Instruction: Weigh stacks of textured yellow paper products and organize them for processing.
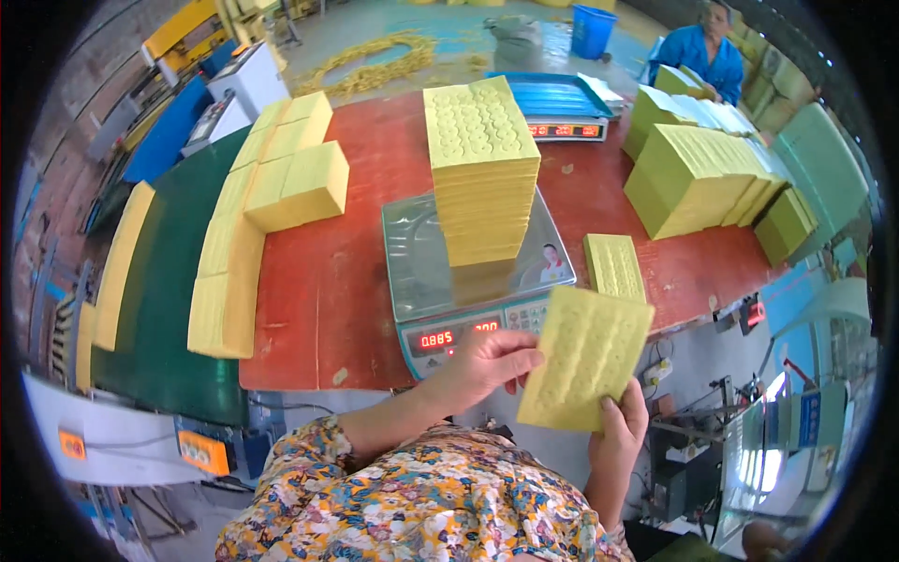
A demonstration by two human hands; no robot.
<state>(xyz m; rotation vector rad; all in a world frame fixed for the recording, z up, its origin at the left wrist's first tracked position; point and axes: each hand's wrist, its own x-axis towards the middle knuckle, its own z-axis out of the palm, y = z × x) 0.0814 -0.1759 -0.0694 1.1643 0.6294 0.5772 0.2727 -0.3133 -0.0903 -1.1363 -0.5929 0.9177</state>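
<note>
Both my hands hold a yellow embossed paper sheet (588,361) tilted in front of me, over the table's near edge. My left hand (496,363) pinches its left edge between thumb and fingers. At the lower right corner my right hand (620,426) grips it, thumb on the face and fingers behind. Just beyond, a digital scale (412,272) with a steel pan and lit red display carries a tall stack of similar yellow sheets (487,201). A small yellow stack (613,262) lies right of the scale, partly covered by the held sheet.
Yellow blocks of sheets (225,244) line the left of the red table (314,309), beside a green belt (169,309). More stacks (693,183) stand at the right. A second scale (562,129) with a blue tray is behind. A person in blue (707,56) sits far right.
</note>
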